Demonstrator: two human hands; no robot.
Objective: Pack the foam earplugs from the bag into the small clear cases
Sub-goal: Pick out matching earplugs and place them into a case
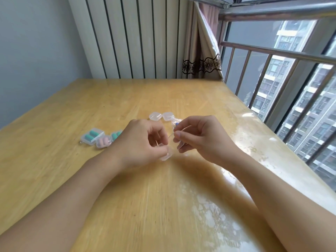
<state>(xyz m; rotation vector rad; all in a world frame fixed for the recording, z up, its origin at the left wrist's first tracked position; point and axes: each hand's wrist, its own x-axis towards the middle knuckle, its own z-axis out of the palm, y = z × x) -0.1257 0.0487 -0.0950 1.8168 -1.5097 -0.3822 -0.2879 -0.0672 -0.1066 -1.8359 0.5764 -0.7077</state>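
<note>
My left hand [143, 142] pinches a small clear case [166, 157] low over the wooden table [163, 206]. My right hand [201, 137] holds the case's thin clear lid by its edge, tilted up. Behind my right fingers lies a crumpled clear bag [175, 120] with a blue earplug [177, 123] showing. To the left sit three closed cases: one with teal earplugs [91, 136], one with pink earplugs [103, 141], and one with teal earplugs [116, 135] partly hidden by my left hand. Two empty clear cases [155, 116] [168, 115] rest at the back.
The table's right edge runs along a window with a metal railing [272, 73]. A curtain [201, 57] hangs at the far right corner, and a ribbed white panel [131, 37] stands behind the table.
</note>
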